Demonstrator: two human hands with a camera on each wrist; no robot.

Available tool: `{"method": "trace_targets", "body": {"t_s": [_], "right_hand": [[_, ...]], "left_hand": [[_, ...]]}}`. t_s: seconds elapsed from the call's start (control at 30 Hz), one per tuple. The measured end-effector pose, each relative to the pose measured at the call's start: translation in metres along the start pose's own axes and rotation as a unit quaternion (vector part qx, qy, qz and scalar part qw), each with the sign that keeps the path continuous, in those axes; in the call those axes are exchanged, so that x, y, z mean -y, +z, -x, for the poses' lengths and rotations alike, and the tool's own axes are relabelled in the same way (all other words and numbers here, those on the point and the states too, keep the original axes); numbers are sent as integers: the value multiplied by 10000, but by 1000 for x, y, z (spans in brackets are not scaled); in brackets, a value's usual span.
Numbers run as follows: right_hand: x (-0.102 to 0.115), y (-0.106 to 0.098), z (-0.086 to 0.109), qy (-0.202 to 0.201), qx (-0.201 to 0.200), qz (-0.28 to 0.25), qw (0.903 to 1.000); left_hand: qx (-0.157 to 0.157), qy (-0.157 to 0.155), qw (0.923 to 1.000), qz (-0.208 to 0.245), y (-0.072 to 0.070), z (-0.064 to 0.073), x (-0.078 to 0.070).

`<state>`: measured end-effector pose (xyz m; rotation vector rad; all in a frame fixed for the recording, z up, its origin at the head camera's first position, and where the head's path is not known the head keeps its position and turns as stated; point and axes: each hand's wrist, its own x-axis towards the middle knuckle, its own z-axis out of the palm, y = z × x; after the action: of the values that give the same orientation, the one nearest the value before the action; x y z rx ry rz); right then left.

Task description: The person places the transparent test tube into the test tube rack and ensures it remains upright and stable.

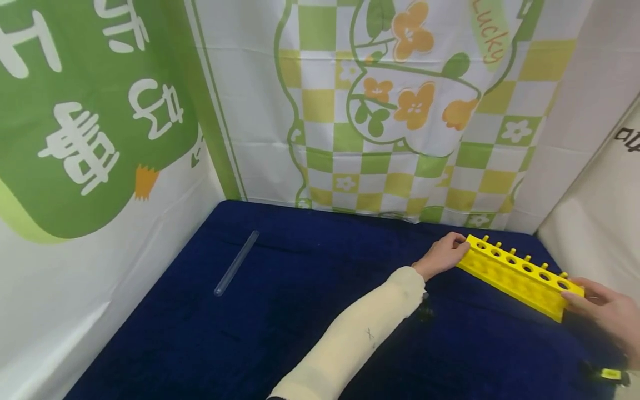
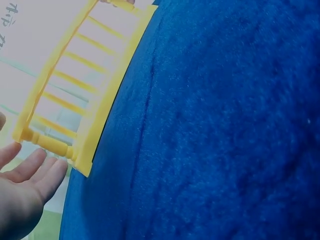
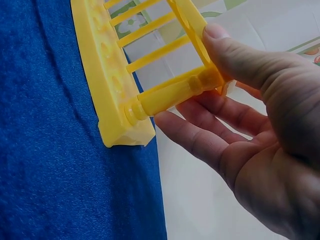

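Yellow plastic rack (image 1: 520, 282), upright at the right of the dark blue cloth (image 1: 310, 289), set aslant with its top shelf showing six round holes (image 1: 527, 268) and a row of six pegs (image 1: 527, 258) behind them. The right hand (image 1: 612, 314) holds the rack's near end: the thumb lies over the top shelf, and the fingers pass beneath it, beside the thick end post (image 3: 170, 97). The left hand (image 1: 442, 255), below a cream sleeve (image 1: 350, 328), is at the far end; in the left wrist view its fingers are loosely spread beside the rack's corner (whether they pinch it, one cannot tell). A clear tube (image 1: 236, 264) lies on the left part of the cloth, well apart from both hands. Behind hangs a white curtain (image 1: 260, 111) printed with green and yellow checks and orange flowers.
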<state>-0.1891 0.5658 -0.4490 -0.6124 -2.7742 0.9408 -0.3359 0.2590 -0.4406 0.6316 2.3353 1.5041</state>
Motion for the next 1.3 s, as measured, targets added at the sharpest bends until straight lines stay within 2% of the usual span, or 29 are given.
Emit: {"method": "trace_targets", "body": {"t_s": [0.4, 0.63, 0.87, 1.07, 1.3], "right_hand": [[7, -2, 6, -511, 130, -22, 9986], [9, -1, 5, -448, 196, -231, 9985], [5, -1, 3, -326, 282, -343, 9985], [3, 4, 3, -480, 181, -434, 9977], [13, 4, 6, -475, 67, -544, 9974]], "left_hand": [[-57, -194, 9998, -51, 4, -2, -4], [-324, -211, 9992, -100, 7, -4, -1], [-407, -224, 9986, -243, 9, -5, -1], [-468, -319, 9982, -216, 11, -2, -2], [-532, -393, 9978, 52, 10, 4, -3]]}}
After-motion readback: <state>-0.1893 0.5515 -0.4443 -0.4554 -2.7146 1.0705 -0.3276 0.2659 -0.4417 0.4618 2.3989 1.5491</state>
